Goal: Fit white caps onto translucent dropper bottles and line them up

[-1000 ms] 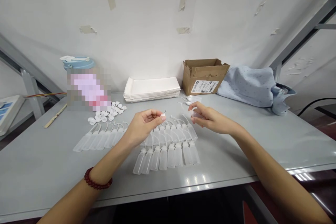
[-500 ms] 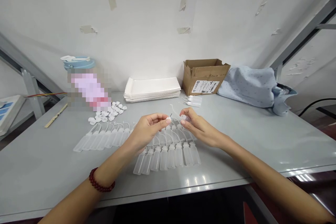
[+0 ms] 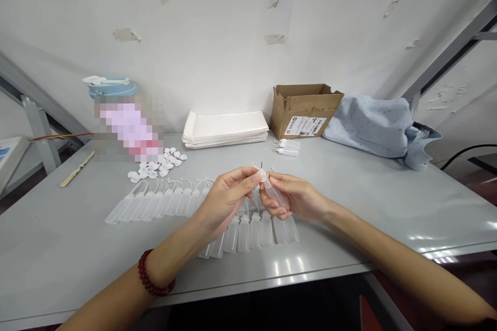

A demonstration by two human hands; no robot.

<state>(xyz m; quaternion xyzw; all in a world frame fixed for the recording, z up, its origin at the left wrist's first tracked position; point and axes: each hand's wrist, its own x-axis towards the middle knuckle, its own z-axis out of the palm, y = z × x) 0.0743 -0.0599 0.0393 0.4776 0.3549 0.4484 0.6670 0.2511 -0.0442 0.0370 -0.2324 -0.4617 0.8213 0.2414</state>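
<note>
My right hand is wrapped around a small translucent squeeze bottle, tilted with its neck toward the left. With thumb and fingertips my left hand pinches a white needle-tip cap at the bottle's neck; its thin dark needle points up. Whether the cap is threaded on, I cannot tell. Under my hands lies a row of similar bottles, partly hidden by my left hand. Another row of bottles with strap tails lies to the left.
Behind that row lies a pile of white caps. A stack of white envelopes, a cardboard box and a blue cloth stand along the wall. Several needle-tipped bottles lie before the box. A wooden stick lies far left.
My hands have come together from slightly apart. The needle-tip cap in my left hand is now at the bottle's neck, and the bottle shows more plainly in my right hand.
</note>
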